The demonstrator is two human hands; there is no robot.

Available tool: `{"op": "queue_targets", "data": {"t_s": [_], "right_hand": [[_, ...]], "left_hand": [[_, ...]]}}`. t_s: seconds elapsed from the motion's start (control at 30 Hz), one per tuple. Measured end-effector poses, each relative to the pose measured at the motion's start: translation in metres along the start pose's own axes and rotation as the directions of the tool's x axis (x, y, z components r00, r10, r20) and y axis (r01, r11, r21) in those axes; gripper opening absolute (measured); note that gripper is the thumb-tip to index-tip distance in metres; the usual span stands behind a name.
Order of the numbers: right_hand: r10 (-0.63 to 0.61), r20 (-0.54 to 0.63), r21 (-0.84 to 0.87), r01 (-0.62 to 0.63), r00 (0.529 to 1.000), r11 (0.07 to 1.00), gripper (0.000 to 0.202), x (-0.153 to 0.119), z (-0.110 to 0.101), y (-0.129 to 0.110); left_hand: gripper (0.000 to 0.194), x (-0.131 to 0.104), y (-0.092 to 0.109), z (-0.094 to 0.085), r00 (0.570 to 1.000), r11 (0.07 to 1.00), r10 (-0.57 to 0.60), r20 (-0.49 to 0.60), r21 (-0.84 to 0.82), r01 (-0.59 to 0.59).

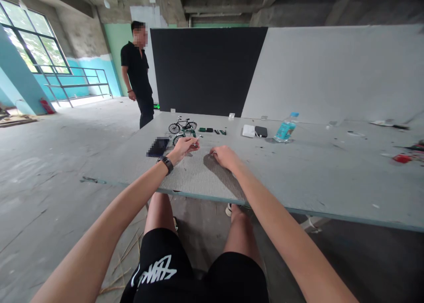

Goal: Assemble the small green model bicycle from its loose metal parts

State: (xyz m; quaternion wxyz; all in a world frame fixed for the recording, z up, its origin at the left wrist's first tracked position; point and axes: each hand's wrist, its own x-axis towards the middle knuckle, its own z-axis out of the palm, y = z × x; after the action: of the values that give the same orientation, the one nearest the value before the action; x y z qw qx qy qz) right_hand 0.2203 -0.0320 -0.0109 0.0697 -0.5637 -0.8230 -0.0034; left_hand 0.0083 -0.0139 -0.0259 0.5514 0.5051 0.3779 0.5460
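Observation:
My left hand (183, 148), with a dark watch on its wrist, is closed in a pinch just above the table (298, 175). A small, thin silvery part (200, 137) shows at its fingertips; its exact kind is too small to tell. Directly behind that hand stands a green model bicycle (177, 139), partly covered by the fingers. A black model bicycle (183, 126) stands farther back. To the right, my right hand (224, 156) rests low over the tabletop with its fingers curled together. Whatever its fingertips may hold is hidden.
Left of the bicycles lies a dark phone-like slab (158, 146). Small green and black pieces (212, 130) lie in a row behind my hands. A white and black device (254, 131) and a blue-capped bottle (286, 128) are farther right. A person (137, 73) stands beyond the table's left end.

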Motion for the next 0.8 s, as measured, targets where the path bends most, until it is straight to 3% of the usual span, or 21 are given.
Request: {"op": "queue_targets", "data": {"t_s": [0.43,0.57,0.8], "right_hand": [[-0.019,-0.048,0.007,0.019,0.999,1.000,0.031,0.002,0.004,0.001],[-0.081,-0.166,0.159,0.108,0.983,0.981,0.029,0.001,0.002,0.000],[-0.096,-0.384,0.425,0.268,0.918,0.865,0.037,0.001,0.000,-0.009]], "left_hand": [[0.027,0.004,-0.005,-0.003,1.000,1.000,-0.009,0.004,-0.001,0.009],[0.028,0.004,-0.007,-0.004,1.000,1.000,-0.008,0.016,-0.010,0.008],[0.029,0.007,-0.012,-0.005,0.983,0.986,-0.064,0.170,-0.140,0.088]]}}
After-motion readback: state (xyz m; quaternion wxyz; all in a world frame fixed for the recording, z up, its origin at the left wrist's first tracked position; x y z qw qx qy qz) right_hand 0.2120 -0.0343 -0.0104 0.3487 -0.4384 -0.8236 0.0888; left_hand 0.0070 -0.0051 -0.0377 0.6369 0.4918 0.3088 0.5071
